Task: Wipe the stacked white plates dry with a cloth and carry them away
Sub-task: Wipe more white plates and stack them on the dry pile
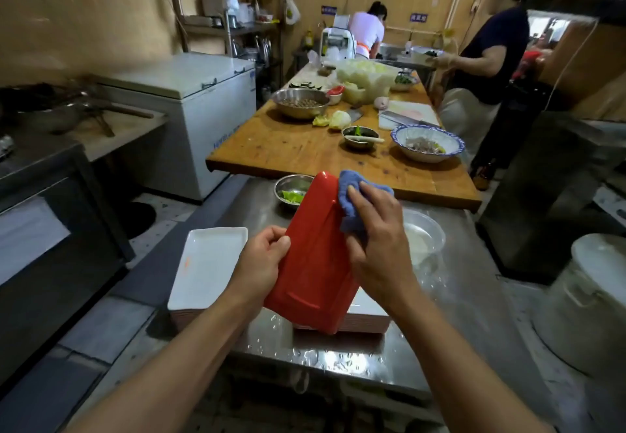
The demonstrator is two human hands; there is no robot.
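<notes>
Left hand clamped on the near left edge of a raised plate, thumb over its red underside, fingers hidden behind. Right hand bunched round a blue cloth, pressing it against the plate's upper right edge. Plate tilted up on end above the steel counter; white face turned away, so dryness there impossible to judge.

Left of the raised plate: stack of white plates, rectangular, near the counter's left edge. Behind and below it: a second stack, mostly hidden. Beyond it: small steel bowl of greens, then the wooden table.

Probably rigid, glossy and slick while wet, given droplets on the counter; likely to chip or break if dropped. Best held by the raised rims on opposite long edges. Stacks likely heavy: lift from underneath with both hands.
</notes>
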